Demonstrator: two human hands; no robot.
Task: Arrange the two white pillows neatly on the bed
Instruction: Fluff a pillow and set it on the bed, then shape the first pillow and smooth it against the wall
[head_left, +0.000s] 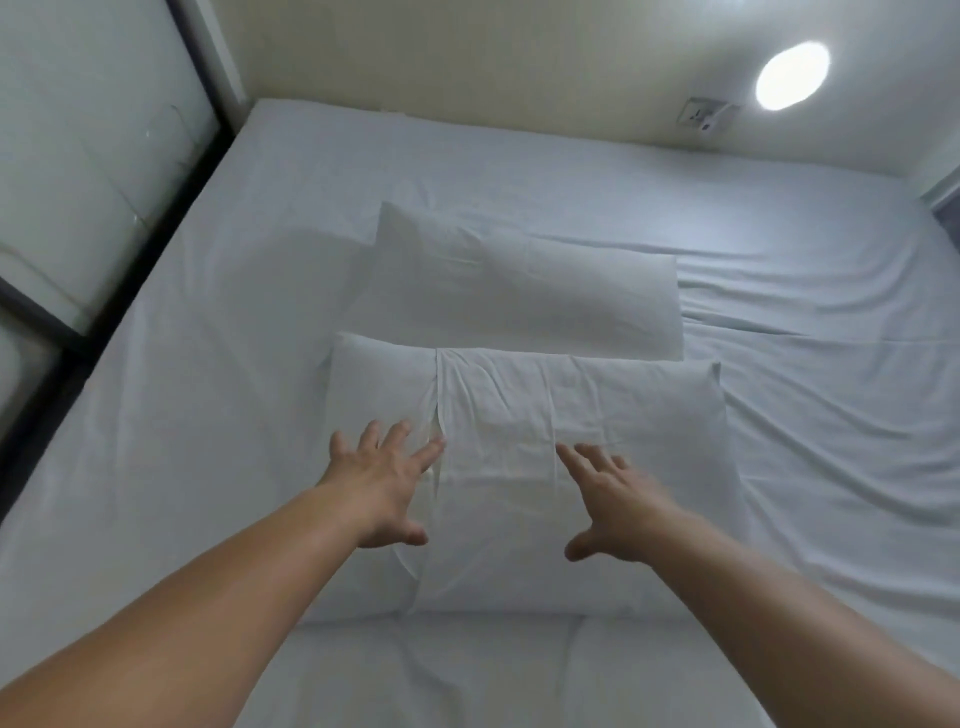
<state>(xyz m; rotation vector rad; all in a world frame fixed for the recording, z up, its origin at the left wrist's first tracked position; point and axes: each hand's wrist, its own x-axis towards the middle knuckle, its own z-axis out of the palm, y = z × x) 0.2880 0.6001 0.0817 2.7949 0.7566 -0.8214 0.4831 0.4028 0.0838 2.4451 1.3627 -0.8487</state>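
Now left hand, right hand spread, grip released, over near pillow

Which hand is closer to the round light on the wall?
The right hand. The round light glows far up on the right side, and that hand reaches over the near pillow below it. The left hand is farther off to the left.
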